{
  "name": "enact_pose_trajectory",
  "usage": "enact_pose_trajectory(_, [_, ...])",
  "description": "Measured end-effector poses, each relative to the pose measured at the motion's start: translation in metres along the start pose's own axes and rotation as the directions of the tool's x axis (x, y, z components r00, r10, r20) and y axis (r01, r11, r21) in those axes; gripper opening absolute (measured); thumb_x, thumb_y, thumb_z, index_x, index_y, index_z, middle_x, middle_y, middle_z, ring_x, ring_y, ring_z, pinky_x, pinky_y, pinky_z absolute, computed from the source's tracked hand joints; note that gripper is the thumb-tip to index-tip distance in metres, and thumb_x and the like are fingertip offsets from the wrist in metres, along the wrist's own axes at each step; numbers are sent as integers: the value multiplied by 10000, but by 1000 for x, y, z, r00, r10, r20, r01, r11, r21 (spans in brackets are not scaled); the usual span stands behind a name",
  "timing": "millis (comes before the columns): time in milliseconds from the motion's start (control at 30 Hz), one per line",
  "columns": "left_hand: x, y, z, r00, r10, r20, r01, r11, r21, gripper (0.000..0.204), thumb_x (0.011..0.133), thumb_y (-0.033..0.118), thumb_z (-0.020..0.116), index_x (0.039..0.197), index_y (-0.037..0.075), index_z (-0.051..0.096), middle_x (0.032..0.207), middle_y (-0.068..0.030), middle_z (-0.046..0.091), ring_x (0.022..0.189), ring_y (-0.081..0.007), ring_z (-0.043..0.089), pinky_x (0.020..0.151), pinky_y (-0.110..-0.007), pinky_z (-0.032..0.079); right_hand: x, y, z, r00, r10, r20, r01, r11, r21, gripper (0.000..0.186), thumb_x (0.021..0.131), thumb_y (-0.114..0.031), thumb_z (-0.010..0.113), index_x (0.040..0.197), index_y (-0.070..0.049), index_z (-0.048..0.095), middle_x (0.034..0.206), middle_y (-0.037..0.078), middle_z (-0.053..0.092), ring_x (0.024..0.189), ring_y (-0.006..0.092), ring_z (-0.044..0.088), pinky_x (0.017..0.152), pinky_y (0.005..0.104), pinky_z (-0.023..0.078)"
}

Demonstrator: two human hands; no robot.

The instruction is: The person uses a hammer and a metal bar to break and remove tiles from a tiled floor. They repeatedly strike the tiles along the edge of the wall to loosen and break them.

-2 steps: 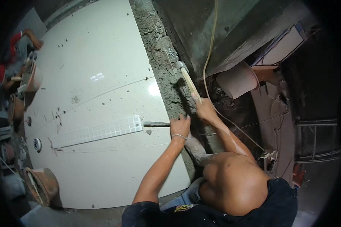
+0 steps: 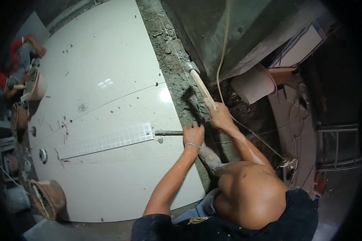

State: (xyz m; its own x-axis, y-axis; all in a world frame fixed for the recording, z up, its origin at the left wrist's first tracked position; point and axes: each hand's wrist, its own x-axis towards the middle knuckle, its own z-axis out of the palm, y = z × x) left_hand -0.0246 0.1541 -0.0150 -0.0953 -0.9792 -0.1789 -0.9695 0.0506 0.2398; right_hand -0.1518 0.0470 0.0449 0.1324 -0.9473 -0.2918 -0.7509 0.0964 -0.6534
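Observation:
My right hand (image 2: pixel 222 116) is closed around the pale wooden handle of a hammer (image 2: pixel 201 86). The hammer's metal head is over the rough mortar strip beside the wall. Over the edge of the large glossy white tile (image 2: pixel 120 180), my left hand (image 2: pixel 194 135) grips a dark metal chisel (image 2: pixel 169 132). The chisel lies level across the tile, one end sticking out to the left; its other end is hidden by my hand. A white gridded tile strip (image 2: pixel 108 141) rests on the large tile, just left of the chisel's end.
Grey mortar (image 2: pixel 165 44) fills the gap along the wall. A yellowish hose (image 2: pixel 219 68) hangs across the right side. One bucket (image 2: pixel 253 84) lies tipped by the wall; another (image 2: pixel 48 197) is at lower left. A co-worker's arm (image 2: pixel 34 45) shows at far left.
The hammer head has shifted slightly up and left, and its shadow on the mortar has moved. My left hand keeps its hold on the chisel. The whole view has shifted slightly.

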Motion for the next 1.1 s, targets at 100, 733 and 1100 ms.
enact_pose_trajectory(100, [7, 0, -1, 999, 38, 5, -38, 998, -57, 359, 979, 133, 601, 1320, 182, 701, 1146, -165, 710, 851, -372, 776, 796, -514, 580, 5, -4, -4, 984, -163, -78, 157, 985, -77, 730, 1055, -632, 546, 947, 60, 751, 772, 276, 718, 776, 471, 727, 733, 563, 520])
enact_pose_trajectory(733, [-18, -38, -112, 867, -183, -463, -322, 504, -801, 273, 775, 130, 760, 1035, 46, 743, 959, -220, 756, 904, -455, 717, 832, -467, 583, -43, 8, -8, 701, -649, -297, 669, 742, -41, 707, 908, -688, 737, 959, 10, 642, 810, 206, 646, 707, 425, 683, 619, 439, 527])
enact_pose_trajectory(1100, [-19, -100, -132, 893, -367, 261, 322, 116, -939, 250, 885, 107, 678, 1112, 5, 658, 786, -97, 694, 584, -123, 607, 564, -294, 485, -67, -24, 1, 960, -277, -43, 279, 959, 54, 350, 1013, -313, 762, 1020, 22, 662, 696, 188, 637, 601, 196, 564, 594, 394, 484])
